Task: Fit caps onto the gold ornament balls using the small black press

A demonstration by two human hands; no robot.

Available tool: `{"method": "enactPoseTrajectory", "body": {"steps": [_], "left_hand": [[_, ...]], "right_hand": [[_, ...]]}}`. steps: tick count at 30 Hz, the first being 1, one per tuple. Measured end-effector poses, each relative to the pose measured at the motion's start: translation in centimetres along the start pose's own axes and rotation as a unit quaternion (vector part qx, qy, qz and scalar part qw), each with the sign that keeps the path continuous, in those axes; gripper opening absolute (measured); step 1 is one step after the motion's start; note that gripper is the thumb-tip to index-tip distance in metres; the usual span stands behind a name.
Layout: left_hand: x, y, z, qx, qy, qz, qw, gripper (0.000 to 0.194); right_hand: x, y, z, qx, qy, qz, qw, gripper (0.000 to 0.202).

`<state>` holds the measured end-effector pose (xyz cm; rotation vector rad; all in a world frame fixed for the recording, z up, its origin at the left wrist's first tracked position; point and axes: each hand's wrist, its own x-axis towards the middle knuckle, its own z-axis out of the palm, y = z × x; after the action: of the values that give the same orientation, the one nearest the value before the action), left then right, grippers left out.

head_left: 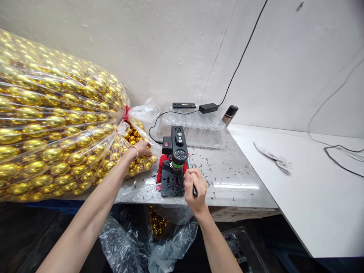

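Note:
My left hand [141, 148] reaches into a small open bag of gold beads [139, 159] at the foot of a huge clear sack of gold balls [54, 125]; its fingers rest among the beads, and whether they hold one is hidden. My right hand [194, 185] is closed around the black lever handle [195, 190] of a small black bench machine [176, 159], which stands on the table with a red switch on its side and red material at its base.
A stack of clear plastic trays [193, 131] sits behind the machine, with a power adapter [208, 108], a black cable and a spray can [229, 114]. Black scraps litter the table [227, 178]. A white table [313, 189] adjoins on the right, with a white cloth [274, 157].

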<state>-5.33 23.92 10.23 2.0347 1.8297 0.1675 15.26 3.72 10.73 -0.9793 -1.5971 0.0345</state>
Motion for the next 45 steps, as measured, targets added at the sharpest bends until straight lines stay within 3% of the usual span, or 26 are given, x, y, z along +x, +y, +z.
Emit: {"method": "enactPoseTrajectory", "body": {"steps": [5,7,9,12,15,19,23,26,29,35,40,45], "left_hand": [[-1.8,0.1,-1.2,-0.160,0.038,-0.016,0.986,0.039],[-3.0,0.3,-1.4,-0.245,0.049,-0.020,0.968,0.042],[-4.4,0.5,-1.5,-0.401,0.044,-0.021,0.915,0.041],[-6.9,0.5,-1.3,-0.650,0.007,-0.031,0.759,0.033],[-9.5,0.6,-0.7,-0.762,-0.026,-0.050,0.645,0.032],[-12.8,1.3,1.0,-0.820,-0.076,-0.077,0.561,0.039],[-14.8,2.0,3.8,-0.834,-0.118,-0.098,0.530,0.043],[-15.4,2.7,6.3,-0.821,-0.129,-0.123,0.542,0.040],[-15.4,3.5,8.1,-0.793,-0.103,-0.163,0.578,0.032],[-14.8,4.5,9.5,-0.735,-0.052,-0.123,0.665,0.044],[-13.7,4.9,10.9,-0.614,-0.005,-0.070,0.787,0.055],[-13.1,5.3,11.9,-0.400,0.036,-0.002,0.916,0.042]], "right_hand": [[-0.1,0.1,0.1,0.005,0.004,0.001,1.000,0.023],[-0.1,0.1,0.1,0.008,0.003,-0.001,1.000,0.024],[-0.1,0.1,0.1,0.008,0.001,-0.003,1.000,0.024],[-0.2,0.2,0.0,0.006,0.001,-0.007,1.000,0.025],[-0.2,0.2,0.0,-0.001,0.002,-0.008,1.000,0.026],[-0.2,0.1,-0.1,-0.012,0.000,-0.006,1.000,0.027],[-0.1,0.0,-0.1,-0.009,-0.003,-0.006,1.000,0.026],[0.0,0.0,-0.1,-0.008,-0.001,-0.009,1.000,0.024],[-0.1,0.0,-0.1,-0.007,-0.003,-0.011,1.000,0.025],[-0.1,0.1,-0.2,-0.015,-0.007,-0.007,1.000,0.027],[-0.3,0.2,-0.2,-0.014,-0.008,-0.006,1.000,0.027],[-0.4,0.2,-0.2,-0.012,-0.011,-0.008,1.000,0.025]]}}
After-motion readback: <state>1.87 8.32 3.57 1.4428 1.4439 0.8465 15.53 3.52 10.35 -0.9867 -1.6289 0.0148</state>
